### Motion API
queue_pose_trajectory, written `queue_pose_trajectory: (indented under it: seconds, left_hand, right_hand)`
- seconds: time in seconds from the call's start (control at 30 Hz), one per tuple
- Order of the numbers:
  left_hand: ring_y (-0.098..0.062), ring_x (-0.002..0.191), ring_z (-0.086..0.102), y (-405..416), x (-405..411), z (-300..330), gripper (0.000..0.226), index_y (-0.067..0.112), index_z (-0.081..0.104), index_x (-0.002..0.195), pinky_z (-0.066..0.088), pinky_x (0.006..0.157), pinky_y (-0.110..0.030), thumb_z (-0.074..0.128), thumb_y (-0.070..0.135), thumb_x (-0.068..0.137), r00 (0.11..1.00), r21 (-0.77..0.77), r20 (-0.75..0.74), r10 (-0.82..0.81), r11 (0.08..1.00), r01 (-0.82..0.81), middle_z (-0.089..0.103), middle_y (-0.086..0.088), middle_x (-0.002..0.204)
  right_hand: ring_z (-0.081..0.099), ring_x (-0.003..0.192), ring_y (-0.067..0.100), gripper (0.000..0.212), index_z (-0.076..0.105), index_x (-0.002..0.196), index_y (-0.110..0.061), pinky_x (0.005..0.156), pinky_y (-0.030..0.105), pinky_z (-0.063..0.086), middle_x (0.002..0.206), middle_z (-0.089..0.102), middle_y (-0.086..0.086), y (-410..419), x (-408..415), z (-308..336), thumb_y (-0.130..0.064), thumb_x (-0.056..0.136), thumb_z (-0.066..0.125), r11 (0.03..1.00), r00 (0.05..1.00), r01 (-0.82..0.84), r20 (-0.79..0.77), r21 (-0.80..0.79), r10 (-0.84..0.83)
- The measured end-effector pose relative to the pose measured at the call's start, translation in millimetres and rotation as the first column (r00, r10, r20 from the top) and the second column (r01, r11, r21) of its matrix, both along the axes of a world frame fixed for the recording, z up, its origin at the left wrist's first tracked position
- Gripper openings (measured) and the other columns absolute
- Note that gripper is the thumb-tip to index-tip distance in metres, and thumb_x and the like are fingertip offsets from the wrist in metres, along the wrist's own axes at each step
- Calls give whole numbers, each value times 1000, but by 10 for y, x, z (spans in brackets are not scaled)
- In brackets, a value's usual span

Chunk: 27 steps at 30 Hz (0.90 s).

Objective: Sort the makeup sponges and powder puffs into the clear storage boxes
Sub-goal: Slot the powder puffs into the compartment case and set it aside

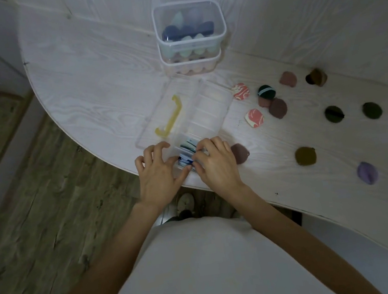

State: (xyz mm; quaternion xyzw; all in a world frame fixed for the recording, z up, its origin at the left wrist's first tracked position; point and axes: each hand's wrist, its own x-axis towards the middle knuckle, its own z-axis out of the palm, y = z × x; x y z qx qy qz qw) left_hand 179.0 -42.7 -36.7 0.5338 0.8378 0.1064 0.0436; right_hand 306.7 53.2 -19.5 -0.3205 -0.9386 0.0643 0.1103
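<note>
1. White wood-grain table (85, 69), curved near edge; wooden floor lies to the left.
2. Clear divided box (204, 113), lid open to the left, with a yellow handle (169, 118). Its far compartments look empty; the two nearest hold blue and pale flat puffs (188, 151), standing on edge.
3. Left hand (158, 173) at the near left corner of the box: fingers spread and curled, tips resting on the box rim and lid; thumb lies along the near wall.
4. Right hand (215, 162) over the near right corner: fingers bent together, tips pressing on the puffs in the nearest compartment. Whether they pinch one cannot be told.
5. Two stacked clear tubs (190, 35), far centre, holding dark blue, mint and pink sponges.
6. Loose puffs on the table, right of the box: two pink marbled puffs (254, 118), a mauve puff (239, 153) just beside the right hand, an olive puff (305, 155), a lilac puff (367, 172), and dark ones farther right.
</note>
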Motion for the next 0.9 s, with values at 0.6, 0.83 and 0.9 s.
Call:
queue_pose_trajectory:
  seconds: [0.6, 0.83, 0.9]
  left_hand:
    - [-23, 119, 33, -11, 57, -29, 37, 29, 71, 97, 22, 86, -38, 45, 53, 85, 999, 41, 51, 3, 999, -5, 49, -2, 133]
    - [-23, 120, 34, -20, 76, -51, 39, 28, 70, 100, 21, 88, -39, 43, 52, 87, 998, 43, 59, -4, 999, 2, 48, -3, 134]
    - [-23, 121, 34, -19, 79, -57, 37, 28, 68, 102, 21, 90, -38, 44, 52, 86, 998, 44, 61, 3, 999, -6, 48, -2, 134]
  right_hand:
    - [50, 95, 24, 15, 75, 90, -21, 75, 32, 32, 110, 62, 1, 49, -70, 61, -22, 76, 70, 991, 983, -124, 144, 59, 114]
    - [52, 101, 28, 12, 76, 86, -21, 77, 39, 41, 120, 59, 4, 96, -42, 25, -21, 77, 68, 994, 976, -93, 195, -56, 102]
    - [54, 99, 28, 14, 75, 89, -17, 76, 38, 43, 116, 61, 5, 93, -16, 12, -17, 76, 70, 993, 981, -102, 161, -53, 110]
